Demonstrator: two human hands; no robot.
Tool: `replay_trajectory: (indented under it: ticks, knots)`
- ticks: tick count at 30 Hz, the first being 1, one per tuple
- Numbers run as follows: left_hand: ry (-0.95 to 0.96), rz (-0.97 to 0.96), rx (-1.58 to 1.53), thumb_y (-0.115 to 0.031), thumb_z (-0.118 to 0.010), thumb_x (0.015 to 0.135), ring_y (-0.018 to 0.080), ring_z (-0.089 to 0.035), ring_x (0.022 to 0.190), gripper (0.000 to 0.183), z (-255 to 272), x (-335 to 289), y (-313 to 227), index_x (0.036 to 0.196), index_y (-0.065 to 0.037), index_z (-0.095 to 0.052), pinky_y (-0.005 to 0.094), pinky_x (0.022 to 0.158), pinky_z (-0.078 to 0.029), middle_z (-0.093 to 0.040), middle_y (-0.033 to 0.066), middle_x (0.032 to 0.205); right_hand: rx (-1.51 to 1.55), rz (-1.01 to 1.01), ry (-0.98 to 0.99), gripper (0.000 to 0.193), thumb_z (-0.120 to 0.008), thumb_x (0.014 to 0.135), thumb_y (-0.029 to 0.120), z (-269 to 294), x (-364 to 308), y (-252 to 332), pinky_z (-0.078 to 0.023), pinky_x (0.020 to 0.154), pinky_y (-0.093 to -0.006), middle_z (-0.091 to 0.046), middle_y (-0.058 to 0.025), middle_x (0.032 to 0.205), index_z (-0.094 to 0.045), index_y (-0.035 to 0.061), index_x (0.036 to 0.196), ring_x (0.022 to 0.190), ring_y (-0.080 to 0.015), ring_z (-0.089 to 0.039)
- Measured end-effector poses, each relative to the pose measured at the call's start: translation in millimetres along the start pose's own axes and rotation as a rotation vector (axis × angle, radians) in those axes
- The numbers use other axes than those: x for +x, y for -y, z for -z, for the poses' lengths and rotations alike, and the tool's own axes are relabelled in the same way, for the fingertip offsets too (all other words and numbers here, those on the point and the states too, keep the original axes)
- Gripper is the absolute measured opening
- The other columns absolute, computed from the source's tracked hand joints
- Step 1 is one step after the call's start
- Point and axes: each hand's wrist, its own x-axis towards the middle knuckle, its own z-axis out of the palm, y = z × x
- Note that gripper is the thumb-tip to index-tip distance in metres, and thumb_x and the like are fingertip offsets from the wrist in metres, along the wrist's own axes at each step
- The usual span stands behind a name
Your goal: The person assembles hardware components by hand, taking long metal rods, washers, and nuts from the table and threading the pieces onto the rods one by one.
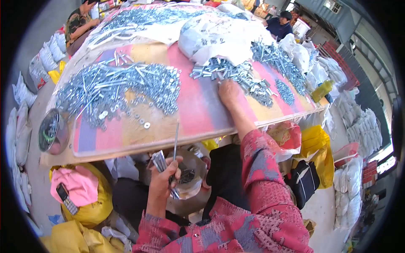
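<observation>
My left hand (166,173) is below the table's near edge, closed around a bundle of shiny metal pieces (159,161). A thin metal rod (176,141) stands up from the same hand. My right arm reaches across the table, and my right hand (229,92) is at the near edge of a pile of short metal sleeves (228,68). Its fingers are bent together at the sleeves; what they hold is too small to make out. Left of it lies a broad heap of bolts, rods, nuts and washers (122,82). Two loose washers (147,125) lie in front of that heap.
A white sack (215,38) sits behind the sleeves, with more metal parts (278,61) to its right. A bucket (53,130) hangs at the table's left corner. Below are a plastic-lined container (192,173) and a phone on pink cloth (76,185). Two people sit farther back.
</observation>
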Motion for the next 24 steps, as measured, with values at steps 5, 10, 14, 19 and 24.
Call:
replay_trajectory:
  ticks: [5, 10, 14, 19, 24]
  knots:
    - [0.031, -0.071, 0.184, -0.020, -0.061, 0.091, 0.0031, -0.042, 0.043, 0.028, 1.5, 5.4, 2.2, 0.108, 0.001, -0.062, 0.0182, 0.040, -0.030, -0.063, 0.0034, 0.068, 0.748, -0.113, 0.292, 0.029, -0.059, 0.091, 0.029, 70.9, -38.3, 28.9, -0.047, 0.061, -0.0275, -0.066, -0.0053, 0.070, -0.068, 0.0019, 0.085, 0.064, -0.0118, -0.061]
    - [-0.016, -0.087, 0.195, -0.021, -0.063, 0.090, 0.0039, -0.043, 0.045, 0.024, 7.7, 7.5, 3.0, 0.095, 0.002, -0.065, 0.0184, 0.040, -0.030, -0.059, 0.0014, 0.065, 1.409, -0.211, 0.419, 0.022, -0.060, 0.092, 0.024, 81.1, -97.6, 75.0, -0.039, 0.059, -0.0219, -0.060, 0.0036, 0.070, -0.068, 0.0048, 0.085, 0.063, -0.0055, -0.052]
    - [0.061, -0.083, 0.170, -0.021, -0.063, 0.090, 0.0040, -0.042, 0.044, 0.022, 14.2, 4.2, 6.2, 0.087, 0.001, -0.065, 0.0186, 0.040, -0.030, -0.054, -0.0005, 0.060, 1.326, -0.126, 0.456, 0.026, -0.055, 0.096, 0.027, 80.3, -109.5, 71.2, -0.032, 0.055, -0.0195, -0.056, 0.0049, 0.068, -0.066, 0.0074, 0.084, 0.059, -0.0036, -0.044]
    - [0.128, -0.035, 0.220, -0.022, -0.062, 0.090, 0.0036, -0.040, 0.043, 0.023, 17.5, -2.1, 6.8, 0.085, 0.000, -0.064, 0.0182, 0.038, -0.028, -0.052, -0.0013, 0.058, 1.187, 0.061, 0.485, 0.028, -0.055, 0.097, 0.028, 87.8, -120.6, 79.6, -0.028, 0.054, -0.0201, -0.049, 0.0071, 0.065, -0.063, 0.0084, 0.080, 0.058, -0.0023, -0.037]
    - [0.131, -0.002, 0.196, -0.022, -0.062, 0.090, 0.0036, -0.039, 0.041, 0.023, 25.0, -10.3, 6.7, 0.083, 0.000, -0.064, 0.0185, 0.037, -0.027, -0.052, -0.0018, 0.057, 1.064, 0.166, 0.641, 0.027, -0.053, 0.098, 0.027, 79.8, -114.3, 93.5, -0.029, 0.054, -0.0214, -0.046, 0.0073, 0.066, -0.062, 0.0073, 0.080, 0.059, -0.0031, -0.036]
